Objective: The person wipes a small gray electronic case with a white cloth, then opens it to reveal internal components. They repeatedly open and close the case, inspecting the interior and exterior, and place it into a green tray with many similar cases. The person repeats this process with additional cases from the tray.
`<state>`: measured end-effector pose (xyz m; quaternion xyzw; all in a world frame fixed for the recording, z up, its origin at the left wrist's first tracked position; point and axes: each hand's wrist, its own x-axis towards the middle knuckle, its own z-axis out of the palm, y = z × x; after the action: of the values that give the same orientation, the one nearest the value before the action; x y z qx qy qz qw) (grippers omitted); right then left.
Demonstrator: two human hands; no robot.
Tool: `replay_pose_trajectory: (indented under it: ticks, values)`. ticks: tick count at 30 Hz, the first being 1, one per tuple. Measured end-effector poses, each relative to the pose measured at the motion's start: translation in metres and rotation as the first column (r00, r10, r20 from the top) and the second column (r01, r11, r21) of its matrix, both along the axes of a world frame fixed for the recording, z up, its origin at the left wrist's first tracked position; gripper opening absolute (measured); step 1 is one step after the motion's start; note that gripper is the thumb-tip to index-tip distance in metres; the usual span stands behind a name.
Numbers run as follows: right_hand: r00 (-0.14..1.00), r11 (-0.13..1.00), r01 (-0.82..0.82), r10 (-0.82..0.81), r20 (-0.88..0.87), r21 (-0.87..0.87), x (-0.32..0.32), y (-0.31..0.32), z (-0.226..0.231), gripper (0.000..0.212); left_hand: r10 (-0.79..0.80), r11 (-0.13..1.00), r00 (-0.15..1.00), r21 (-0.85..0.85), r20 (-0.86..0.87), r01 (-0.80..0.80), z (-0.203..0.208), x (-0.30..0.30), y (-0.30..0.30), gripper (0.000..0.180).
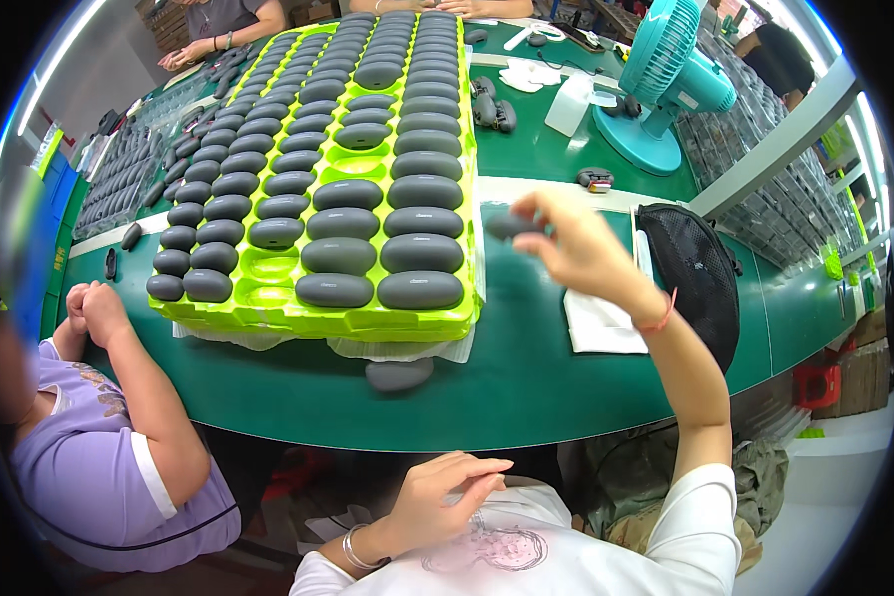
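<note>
My right hand (pixel 576 248) is raised over the green table, its thumb and fingers pinching a dark grey oval case (pixel 510 226). That case is slightly blurred, just right of a lime-green tray (pixel 387 326) filled with rows of similar cases. A few tray hollows hold nothing, including two at the front. My left hand (pixel 447 500) rests before my chest, below the table edge, with fingers stretched out and nothing visible in it. One loose grey case (pixel 399 374) lies under the tray's front edge, beside white sheeting.
A teal fan (pixel 656 99), a white bottle (pixel 568 104) and a black mesh bag (pixel 690 268) stand or lie to the right, with a white cloth (pixel 601 323). A person in purple (pixel 129 447) sits at left, hands together. Other people work at the far side.
</note>
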<state>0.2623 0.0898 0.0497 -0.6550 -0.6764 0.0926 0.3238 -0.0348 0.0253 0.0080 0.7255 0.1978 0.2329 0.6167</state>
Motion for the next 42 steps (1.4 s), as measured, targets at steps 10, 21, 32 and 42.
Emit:
replay_pose_trajectory:
  ticks: [10,21,32,42]
  values:
    - [0.987,0.996,-0.016,0.002,0.161,0.085,0.069,0.129,-0.019,0.038,0.1,0.994,0.995,0.046,-0.005,-0.1,-0.006,0.005,0.0,0.019]
    - [0.786,0.845,0.532,-0.471,0.401,-0.049,0.098,0.247,-0.063,0.044,0.214,0.965,0.975,-0.145,-0.055,-0.22,-0.016,0.006,-0.004,0.021]
    - [0.959,0.968,0.232,-0.244,0.144,0.095,0.079,0.129,-0.043,0.019,0.268,0.959,0.963,-0.098,0.004,-0.266,-0.006,-0.003,0.003,0.019]
    - [0.976,0.986,-0.142,0.125,0.176,0.085,0.058,0.014,-0.032,0.032,0.151,0.981,0.987,0.109,0.062,-0.157,0.005,0.025,0.01,0.018]
